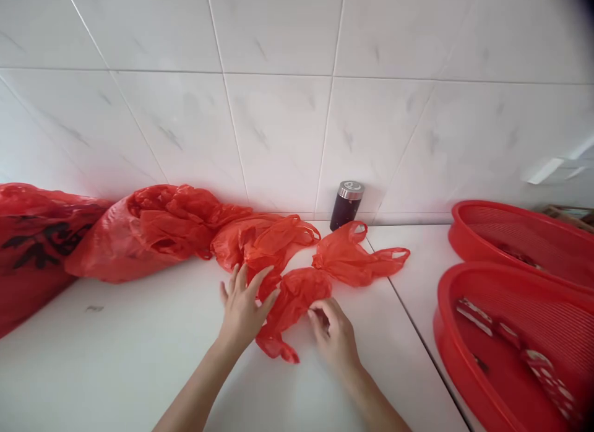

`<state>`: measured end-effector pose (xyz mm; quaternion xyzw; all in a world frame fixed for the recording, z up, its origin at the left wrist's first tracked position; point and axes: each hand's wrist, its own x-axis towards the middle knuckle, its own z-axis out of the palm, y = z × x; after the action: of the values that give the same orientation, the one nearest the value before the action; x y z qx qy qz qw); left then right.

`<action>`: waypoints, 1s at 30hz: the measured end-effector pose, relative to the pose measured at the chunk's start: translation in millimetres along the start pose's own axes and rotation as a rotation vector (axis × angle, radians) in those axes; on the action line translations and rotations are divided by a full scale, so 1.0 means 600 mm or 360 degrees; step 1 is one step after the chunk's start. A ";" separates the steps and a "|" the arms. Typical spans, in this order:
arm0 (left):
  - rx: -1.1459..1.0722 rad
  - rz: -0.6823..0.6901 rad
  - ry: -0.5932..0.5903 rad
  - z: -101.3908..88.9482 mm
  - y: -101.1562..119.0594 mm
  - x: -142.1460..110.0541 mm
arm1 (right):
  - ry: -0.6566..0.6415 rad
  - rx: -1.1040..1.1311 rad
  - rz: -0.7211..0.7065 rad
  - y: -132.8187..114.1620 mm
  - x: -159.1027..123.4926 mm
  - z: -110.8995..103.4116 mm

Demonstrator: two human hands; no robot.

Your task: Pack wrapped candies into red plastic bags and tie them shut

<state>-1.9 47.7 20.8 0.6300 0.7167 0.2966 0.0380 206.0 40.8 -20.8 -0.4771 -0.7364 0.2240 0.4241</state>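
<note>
A crumpled red plastic bag (301, 293) lies on the white tabletop between my two hands. My left hand (244, 311) has its fingers spread at the bag's left side, over its edge. At the bag's right edge, my right hand (333, 333) is curled with thumb and forefinger pinched on the plastic. Just behind lie another red plastic bag (260, 240), with its handle loop showing, and a smaller red bag (355, 259) with two handles spread to the right. Whether these bags hold anything is hard to see.
A larger knotted red bag (139, 234) and a red bag with dark print (41, 252) stand along the tiled wall at left. A dark bottle (346, 209) with a silver lid stands by the wall. Two red plastic baskets (445, 314) occupy the right; the nearer holds wrapped packets (508, 333).
</note>
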 end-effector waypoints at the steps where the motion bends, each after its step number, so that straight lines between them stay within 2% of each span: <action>1: -0.0051 -0.0018 0.0022 -0.007 -0.002 -0.032 | 0.0049 0.0061 -0.0001 0.000 0.002 -0.001; 6: -0.0350 -0.0065 -0.0072 -0.027 -0.025 -0.189 | 0.0305 0.0263 -0.0022 -0.013 0.009 0.006; 8: -0.0491 -0.0118 -0.0129 -0.033 -0.028 -0.233 | 0.0329 0.0351 -0.0117 -0.020 0.009 0.009; 10: -0.0653 -0.0210 -0.0089 -0.041 -0.024 -0.260 | 0.0320 0.0407 -0.0220 -0.027 0.007 0.011; 12: -0.0875 -0.0340 0.0039 -0.050 -0.015 -0.270 | 0.0315 0.0432 -0.0268 -0.033 0.002 0.013; 15: -0.1276 -0.0518 0.0175 -0.061 0.005 -0.261 | 0.0291 0.0443 -0.0303 -0.048 -0.010 0.018; 19: -0.1749 -0.0697 0.0016 -0.062 0.021 -0.233 | 0.0172 0.0417 -0.0326 -0.069 -0.027 0.029; 22: -0.1963 -0.0882 -0.0012 -0.062 0.006 -0.223 | 0.0206 0.0394 -0.0201 -0.058 -0.023 0.029; 27: -0.2083 -0.1115 0.0229 -0.076 -0.035 -0.235 | 0.0499 0.0404 0.0153 0.004 0.017 -0.010; 30: -0.2082 -0.1159 0.0229 -0.082 -0.038 -0.245 | 0.0538 0.0460 0.0203 0.002 0.022 -0.047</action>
<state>-13.0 -107.7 3.2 0.1810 0.5580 0.6711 0.4532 227.7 51.0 -1.2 -0.4877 -0.5835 0.2705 0.5903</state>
